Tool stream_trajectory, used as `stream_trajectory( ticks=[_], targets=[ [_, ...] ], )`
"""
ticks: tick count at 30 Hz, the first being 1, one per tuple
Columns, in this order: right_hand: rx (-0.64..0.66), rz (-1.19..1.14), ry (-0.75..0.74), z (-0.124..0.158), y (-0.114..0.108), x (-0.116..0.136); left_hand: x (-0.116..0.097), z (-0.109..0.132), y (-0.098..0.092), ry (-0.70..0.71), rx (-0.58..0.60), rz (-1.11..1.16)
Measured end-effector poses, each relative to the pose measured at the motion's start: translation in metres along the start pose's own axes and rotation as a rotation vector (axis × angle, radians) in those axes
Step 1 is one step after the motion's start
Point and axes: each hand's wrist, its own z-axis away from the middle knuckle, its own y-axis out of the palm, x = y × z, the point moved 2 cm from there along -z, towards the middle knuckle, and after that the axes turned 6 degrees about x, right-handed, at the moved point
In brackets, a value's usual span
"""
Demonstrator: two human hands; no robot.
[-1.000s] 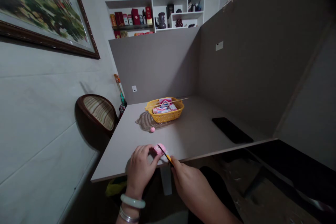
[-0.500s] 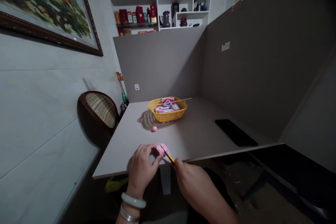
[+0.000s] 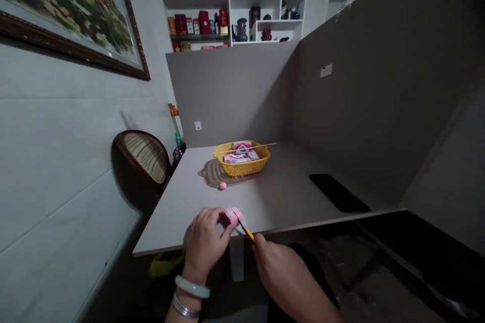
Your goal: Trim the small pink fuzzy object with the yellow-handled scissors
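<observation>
At the table's front edge, my left hand (image 3: 207, 234) pinches a pink, clay-like lump (image 3: 234, 215) between thumb and fingers. Small white and pink bits cling around the lump. My right hand (image 3: 273, 257) is closed round a slim yellow-handled knife (image 3: 249, 234), whose dark, narrow blade rests on the lump's top. Whether the blade has sunk in, I cannot tell. Farther back on the table lies a small pink ball (image 3: 223, 186), apart from both hands.
A yellow plastic basket (image 3: 246, 168) with printed packages stands farther back, a thin stick (image 3: 261, 146) across its rim. On the table's right lies a flat black object (image 3: 337, 193). Grey panels (image 3: 235, 91) close off the back and right; a chair (image 3: 146, 159) stands left.
The knife and my right hand have shifted slightly down and toward me. My left hand holds the pink lump in nearly the same place. The view has tilted a little.
</observation>
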Motion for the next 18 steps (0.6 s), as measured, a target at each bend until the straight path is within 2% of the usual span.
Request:
stream_trajectory(
  ticks=[5,13,18],
  targets=[
    [-0.025,-0.017,0.008,-0.001,0.003,-0.001,-0.001,0.000,0.001,0.005,-0.005,-0.030],
    [-0.147,0.011,-0.065,0.014,0.043,-0.015,-0.002,0.000,-0.002,0.015,0.022,0.012],
    [-0.154,-0.029,-0.075,0.023,0.049,-0.022,-0.001,-0.001,-0.001,0.007,0.025,0.041]
  ],
)
